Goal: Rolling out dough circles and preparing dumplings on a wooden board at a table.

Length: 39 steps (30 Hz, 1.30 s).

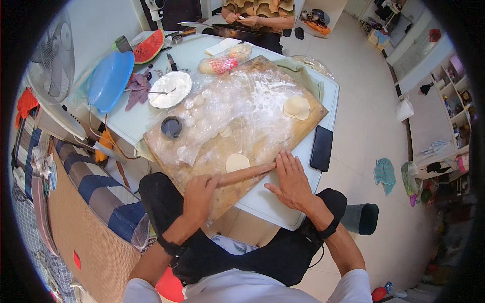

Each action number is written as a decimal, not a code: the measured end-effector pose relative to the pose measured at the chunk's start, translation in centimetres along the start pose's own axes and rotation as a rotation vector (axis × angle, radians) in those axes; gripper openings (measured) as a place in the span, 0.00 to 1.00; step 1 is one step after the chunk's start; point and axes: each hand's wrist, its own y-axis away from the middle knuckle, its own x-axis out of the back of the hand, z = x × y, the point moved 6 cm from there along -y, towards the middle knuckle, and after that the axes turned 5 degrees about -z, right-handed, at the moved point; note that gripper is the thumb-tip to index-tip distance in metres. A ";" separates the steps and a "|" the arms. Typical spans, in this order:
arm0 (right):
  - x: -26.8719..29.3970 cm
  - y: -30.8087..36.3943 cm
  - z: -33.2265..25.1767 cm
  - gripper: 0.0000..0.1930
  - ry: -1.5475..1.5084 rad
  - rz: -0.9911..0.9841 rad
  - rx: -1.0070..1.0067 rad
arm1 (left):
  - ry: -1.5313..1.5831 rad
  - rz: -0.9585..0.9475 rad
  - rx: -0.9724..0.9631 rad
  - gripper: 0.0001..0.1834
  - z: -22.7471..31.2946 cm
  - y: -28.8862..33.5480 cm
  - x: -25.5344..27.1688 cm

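A wooden rolling pin [245, 174] lies slantwise between my hands, over the near edge of a floured wooden board [277, 135]. My left hand [200, 196] is closed round its left end. At the other end my right hand [292, 181] bears down on the pin, its fingers long over it and the thumb apart. Just beyond the pin lies a round, flat dough wrapper [237, 162]. Several more wrappers are stacked [296, 107] at the board's right. Clear plastic film [214, 118] covers small dough pieces [199, 100] on the left part.
Left of the film are a dark cup [172, 127], a bowl of flour [170, 89] and a blue basin [111, 81]. Watermelon [149, 46] and a knife [172, 62] lie farther back. A phone [321, 148] rests at the table's right edge. Another person's hands [240, 19] show across the table.
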 end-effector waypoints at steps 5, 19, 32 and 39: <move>2.8 0.4 -1.3 0.43 -0.082 0.268 0.036 | 0.061 0.113 0.003 0.26 -1.3 0.3 1.6; -1.9 -5.0 -10.8 0.42 -0.015 0.082 0.229 | 0.151 0.364 0.125 0.20 -7.2 2.5 9.3; -2.2 -0.6 -11.9 0.42 -0.020 -0.056 0.362 | 0.384 0.444 0.174 0.17 -8.5 3.2 9.7; -4.4 0.4 -10.7 0.35 0.031 0.024 0.482 | 0.332 0.446 0.152 0.17 -8.7 3.2 9.3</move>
